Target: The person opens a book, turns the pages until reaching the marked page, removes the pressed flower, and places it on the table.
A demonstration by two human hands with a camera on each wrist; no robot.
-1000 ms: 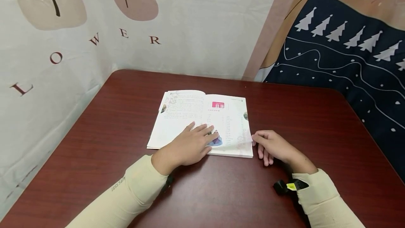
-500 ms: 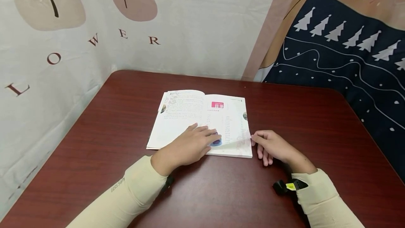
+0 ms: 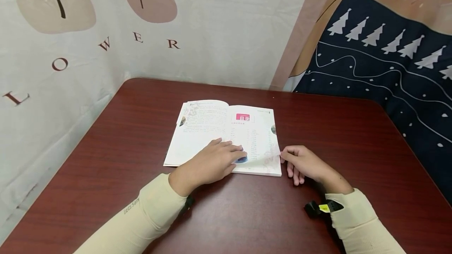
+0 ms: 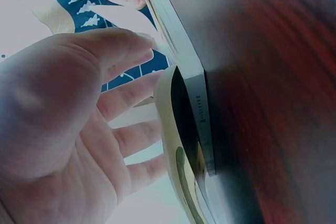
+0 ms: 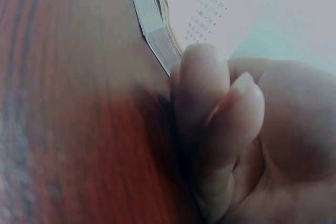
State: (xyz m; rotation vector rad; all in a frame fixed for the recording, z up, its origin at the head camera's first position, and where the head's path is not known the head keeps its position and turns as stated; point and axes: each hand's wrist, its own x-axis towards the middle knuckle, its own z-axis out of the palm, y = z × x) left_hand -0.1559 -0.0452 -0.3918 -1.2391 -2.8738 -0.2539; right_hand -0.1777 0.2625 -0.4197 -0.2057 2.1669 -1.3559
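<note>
An open book [image 3: 192, 148] lies on the brown table, its right side showing a contents list under a pink heading. Across the lower middle rests my left hand [image 3: 208, 164], fingers extended over the spine area and part of a blue picture. At the book's right edge, my right hand [image 3: 305, 162] pinches the edge of a page [image 3: 263, 134] between thumb and index finger; its other fingers hang down beside the book. In the left wrist view that page [image 4: 126, 18] bows up from the stack below. The right wrist view shows curled fingers near the page block [image 5: 160, 40].
The brown table [image 3: 247, 214] extends around the book on all sides. Behind it hangs a pale printed cloth [image 3: 226, 30] with lettering, and a dark blue cloth [image 3: 381, 69] with white trees is at the right. Each wrist wears a black strap.
My left hand has slid very slightly lower over the blue picture. The right hand keeps its pinch on the page edge, and the book lies as before.
</note>
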